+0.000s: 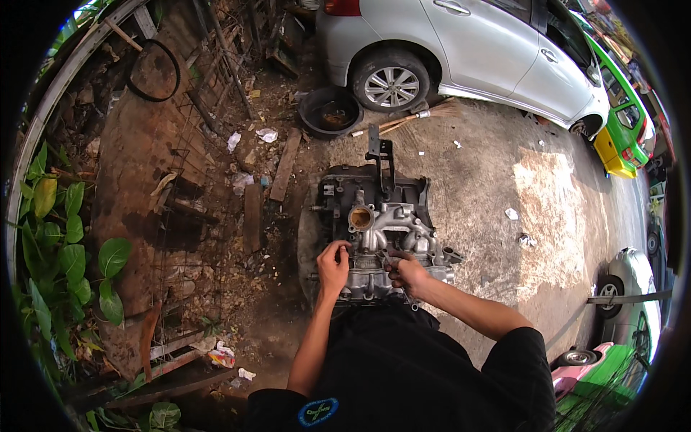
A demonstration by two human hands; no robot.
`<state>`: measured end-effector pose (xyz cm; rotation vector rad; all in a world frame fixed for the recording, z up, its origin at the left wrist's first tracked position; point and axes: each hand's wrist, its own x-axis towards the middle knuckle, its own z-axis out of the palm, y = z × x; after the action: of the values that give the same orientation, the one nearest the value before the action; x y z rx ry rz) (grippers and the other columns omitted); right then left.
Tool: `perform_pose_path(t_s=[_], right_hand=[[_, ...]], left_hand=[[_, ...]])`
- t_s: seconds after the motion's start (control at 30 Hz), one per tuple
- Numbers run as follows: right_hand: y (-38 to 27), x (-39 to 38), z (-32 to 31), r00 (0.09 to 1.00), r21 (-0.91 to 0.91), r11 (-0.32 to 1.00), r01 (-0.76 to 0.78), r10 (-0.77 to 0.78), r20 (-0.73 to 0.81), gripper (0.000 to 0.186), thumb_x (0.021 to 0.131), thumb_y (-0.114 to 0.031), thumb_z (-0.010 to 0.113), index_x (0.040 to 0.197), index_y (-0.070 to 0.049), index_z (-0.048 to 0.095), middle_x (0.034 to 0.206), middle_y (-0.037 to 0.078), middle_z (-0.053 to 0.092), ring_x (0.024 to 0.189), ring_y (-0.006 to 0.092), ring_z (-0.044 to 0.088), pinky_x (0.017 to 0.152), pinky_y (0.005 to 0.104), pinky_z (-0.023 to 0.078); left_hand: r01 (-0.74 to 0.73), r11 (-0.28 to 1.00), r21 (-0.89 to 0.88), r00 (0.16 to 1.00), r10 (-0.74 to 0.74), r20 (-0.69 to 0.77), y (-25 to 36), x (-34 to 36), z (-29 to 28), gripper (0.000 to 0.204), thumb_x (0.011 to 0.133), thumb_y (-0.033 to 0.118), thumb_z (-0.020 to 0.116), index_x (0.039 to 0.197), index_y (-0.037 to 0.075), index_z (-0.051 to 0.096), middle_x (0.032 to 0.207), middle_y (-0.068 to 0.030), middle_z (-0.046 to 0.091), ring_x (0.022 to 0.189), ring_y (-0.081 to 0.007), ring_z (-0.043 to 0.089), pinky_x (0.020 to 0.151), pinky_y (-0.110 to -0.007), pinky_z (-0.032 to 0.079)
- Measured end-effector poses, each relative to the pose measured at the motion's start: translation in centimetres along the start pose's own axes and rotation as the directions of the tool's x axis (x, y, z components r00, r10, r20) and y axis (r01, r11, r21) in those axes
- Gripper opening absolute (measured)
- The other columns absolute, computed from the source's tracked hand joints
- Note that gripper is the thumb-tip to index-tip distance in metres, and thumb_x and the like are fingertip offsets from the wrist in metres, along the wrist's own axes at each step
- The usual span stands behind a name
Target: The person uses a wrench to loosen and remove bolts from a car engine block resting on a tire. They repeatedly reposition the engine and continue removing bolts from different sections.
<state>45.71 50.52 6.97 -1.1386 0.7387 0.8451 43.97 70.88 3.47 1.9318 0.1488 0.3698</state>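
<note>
An engine [389, 223] with a silver cast-metal manifold, a round open port and a tall dark bracket lies on the ground before me. My left hand [334, 265] has its fingers curled at the manifold's near left side; what they touch or grip is hidden. My right hand [409, 273] is closed around a slim metal tool [384, 256], held over the near middle of the engine; its exact kind is hard to tell.
A silver car [489, 50] stands behind the engine, with a black basin [311, 111] and a broom [432, 115] by its wheel. Debris, wooden boards [286, 165] and leafy plants [72, 263] lie along the left. More vehicles [622, 122] line the right.
</note>
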Motion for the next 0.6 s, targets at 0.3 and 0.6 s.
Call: perform_pose_path(t_s=[0.3, 0.6], right_hand=[[-7.8, 2.9, -6.1, 0.997, -0.476, 0.879, 0.034, 0.001, 0.073, 0.053, 0.095, -0.014, 0.049, 0.149, -0.013, 0.048, 0.073, -0.004, 0.051, 0.052, 0.0047, 0.036, 0.044, 0.0229, 0.026], [-5.7, 2.2, -4.8, 0.963, -0.762, 0.611, 0.213, 0.001, 0.269, 0.026, 0.097, -0.02, 0.055, 0.123, -0.018, 0.056, 0.076, -0.002, 0.054, 0.06, 0.0081, 0.044, 0.05, 0.0257, 0.034]], left_hand=[[0.018, 1.0, 0.005, 0.999, -0.018, 0.027, -0.4, -0.1, 0.0, 0.012, 0.093, -0.001, 0.055, 0.096, -0.001, 0.067, 0.088, -0.0135, 0.069, 0.072, -0.0227, 0.067, 0.061, -0.032, 0.049], [-0.041, 0.999, -0.008, 0.998, 0.041, -0.041, -0.6, -0.1, 0.3, 0.013, 0.093, 0.0, 0.055, 0.095, -0.002, 0.068, 0.078, -0.0092, 0.065, 0.06, -0.012, 0.052, 0.055, -0.029, 0.04]])
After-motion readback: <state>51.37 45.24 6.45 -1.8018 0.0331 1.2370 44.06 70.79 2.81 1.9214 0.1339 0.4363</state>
